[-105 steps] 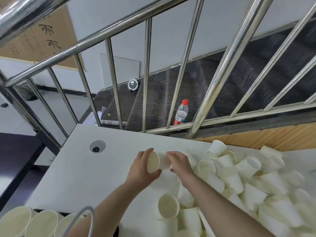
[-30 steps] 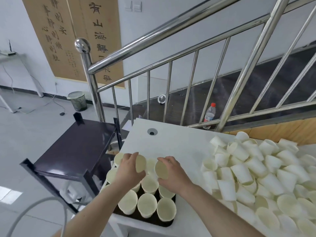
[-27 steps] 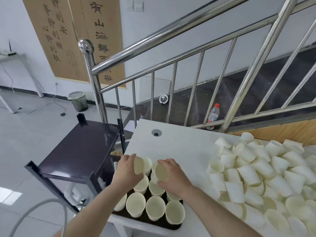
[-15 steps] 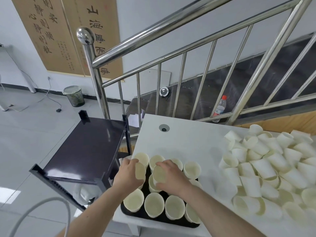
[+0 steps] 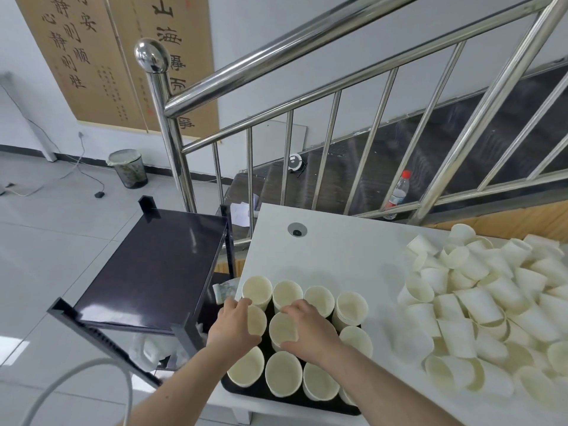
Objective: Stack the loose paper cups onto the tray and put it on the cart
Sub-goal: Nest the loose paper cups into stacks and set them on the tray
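From the head camera, the left hand and right hand each curl their fingers round a paper cup, lowering them onto cup stacks on the black tray at the worktop's near left corner. About eleven stacks show there; the loose pile along the right edge is too jumbled to count, and one dark cart stands beside the left edge. Judging by this, a cup seated crooked could tip its stack into neighbours.

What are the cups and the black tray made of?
The cups look like thin paper: matt cream, with rolled rims. The tray looks like plastic, black and smooth with a rounded edge, though lacquered metal cannot be ruled out.
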